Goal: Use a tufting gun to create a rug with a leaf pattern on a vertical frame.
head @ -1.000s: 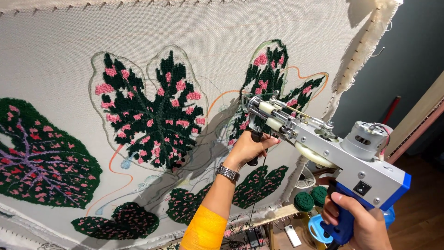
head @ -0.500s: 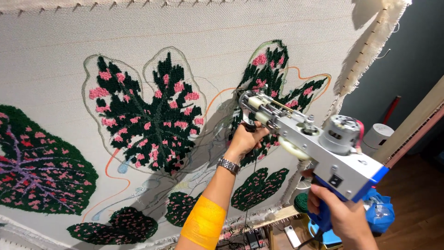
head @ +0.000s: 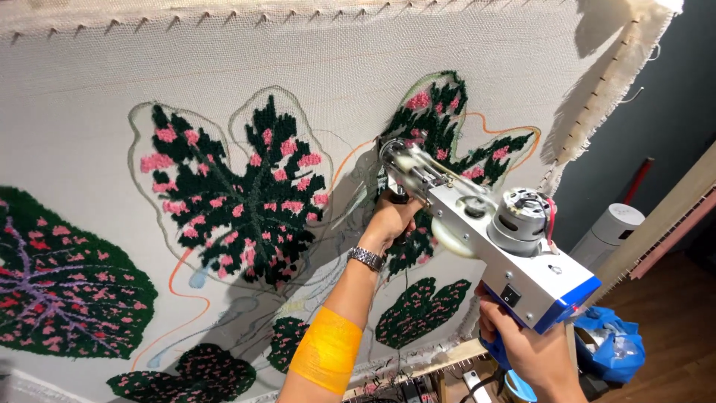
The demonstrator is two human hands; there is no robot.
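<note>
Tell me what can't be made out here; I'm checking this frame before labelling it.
- Tip of the tufting gun, head view: hidden behind its own body and blurred.
- Left hand fingers: curled behind the gun's front handle.
- Right hand: cut off by the bottom edge.
- Items under the frame by the blue bag: too small, cropped.

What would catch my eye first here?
Big tufted leaves in dark green and pink spread across the pale stretched cloth that fills the view. In front, right of centre, a silver and blue tufting gun points at the cloth: the right hand grips its blue handle low down and the left hand holds near its tip.
</note>
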